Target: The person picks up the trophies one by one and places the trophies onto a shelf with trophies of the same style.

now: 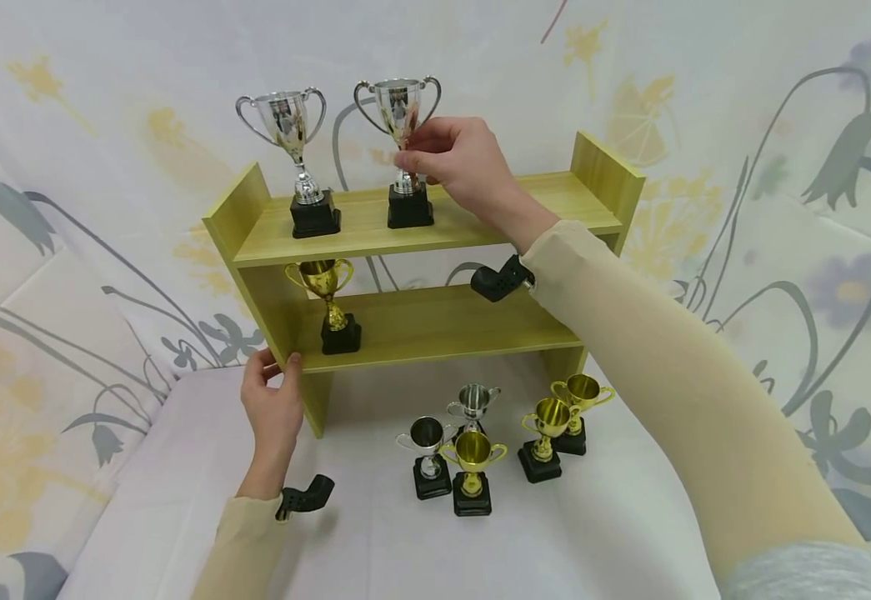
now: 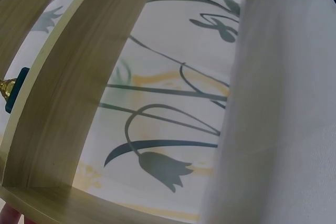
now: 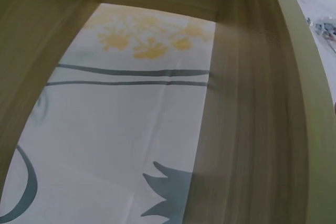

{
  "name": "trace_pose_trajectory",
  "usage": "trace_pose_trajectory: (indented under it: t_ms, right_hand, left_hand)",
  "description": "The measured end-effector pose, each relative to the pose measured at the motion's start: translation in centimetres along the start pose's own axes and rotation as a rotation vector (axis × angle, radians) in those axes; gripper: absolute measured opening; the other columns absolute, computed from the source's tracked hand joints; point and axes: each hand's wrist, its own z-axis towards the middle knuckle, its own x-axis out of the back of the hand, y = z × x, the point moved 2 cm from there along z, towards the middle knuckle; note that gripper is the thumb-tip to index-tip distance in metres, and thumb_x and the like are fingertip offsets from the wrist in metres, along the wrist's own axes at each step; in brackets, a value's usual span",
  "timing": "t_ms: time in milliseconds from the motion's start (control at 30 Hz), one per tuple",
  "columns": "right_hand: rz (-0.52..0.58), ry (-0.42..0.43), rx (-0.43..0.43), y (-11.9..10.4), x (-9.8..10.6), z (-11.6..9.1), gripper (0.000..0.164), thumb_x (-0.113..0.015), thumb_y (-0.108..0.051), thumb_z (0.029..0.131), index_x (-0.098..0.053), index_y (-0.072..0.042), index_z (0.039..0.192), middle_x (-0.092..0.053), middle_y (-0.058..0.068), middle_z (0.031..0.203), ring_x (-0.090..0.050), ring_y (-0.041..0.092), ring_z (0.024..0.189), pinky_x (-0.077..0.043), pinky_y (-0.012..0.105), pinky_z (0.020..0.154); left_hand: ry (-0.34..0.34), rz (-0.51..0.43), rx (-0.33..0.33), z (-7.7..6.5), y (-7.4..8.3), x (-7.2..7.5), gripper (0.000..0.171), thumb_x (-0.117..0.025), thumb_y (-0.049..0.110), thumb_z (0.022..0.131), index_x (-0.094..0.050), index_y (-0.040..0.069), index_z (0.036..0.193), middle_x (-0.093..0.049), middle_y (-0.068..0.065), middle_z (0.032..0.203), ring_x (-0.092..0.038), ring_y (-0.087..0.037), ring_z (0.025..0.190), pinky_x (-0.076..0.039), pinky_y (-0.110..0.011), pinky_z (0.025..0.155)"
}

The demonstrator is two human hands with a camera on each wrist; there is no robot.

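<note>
- Pinching a silver cup point(image 1: 397, 104) by the stem point(image 1: 402, 146) now, between the thumb and forefinger of the right hand point(image 1: 468, 162); impossible to tell how the hidden fingertips lie.
- Up on the top board point(image 1: 362, 223), to the right of a second silver cup point(image 1: 285, 121) and apart from it, with the black base point(image 1: 410, 212) seemingly flat on the wood.
- Down at the left, gripping the side panel point(image 1: 277, 312) of the shelf point(image 1: 608, 171) with the left hand point(image 1: 273, 417), thumb at the front edge, other fingers round the outside and partly hidden.
- Best done gently: hold the cup upright, check for full contact under the base, loosen thumb and forefinger together, then draw away clear of the handles.
- Worth a firm grip on the panel meanwhile, to avoid rocking both tall cups.
- Now counting: one shelf, two boards, two hands.
- Silver cups: four, with two up top and two on the table point(image 1: 360, 517), point(image 1: 429, 437) and point(image 1: 475, 402).
- Gold cups: also four, with one on the lower board point(image 1: 435, 329), point(image 1: 320, 281), and three on the table, point(image 1: 473, 452), point(image 1: 551, 417) and point(image 1: 582, 390).
</note>
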Motion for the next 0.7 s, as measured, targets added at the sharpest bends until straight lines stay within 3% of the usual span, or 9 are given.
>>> trace_pose_trajectory:
  t_ms: [267, 700]
  right_hand:
    - [0.001, 0.008, 0.002, 0.23, -0.19, 0.38, 0.027, -0.073, -0.016, 0.092, -0.070, 0.000, 0.113, -0.069, 0.007, 0.105, -0.062, 0.019, 0.095, -0.050, 0.037, 0.086]
    - [-0.004, -0.003, 0.017, -0.03, -1.00, 0.61, 0.029, -0.071, -0.014, 0.093, -0.068, 0.003, 0.115, -0.069, 0.009, 0.109, -0.063, 0.018, 0.099, -0.050, 0.032, 0.086]
  left_hand:
    - [0.004, 0.000, -0.005, 0.08, 0.06, -0.08, 0.028, -0.062, 0.016, 0.098, -0.059, -0.002, 0.118, -0.056, -0.011, 0.107, -0.052, -0.011, 0.098, -0.047, -0.019, 0.074]
    - [0.016, -0.004, 0.000, 0.05, -0.14, -0.12, 0.028, -0.062, 0.017, 0.097, -0.060, -0.002, 0.118, -0.057, -0.009, 0.106, -0.052, -0.010, 0.097, -0.047, -0.018, 0.072]
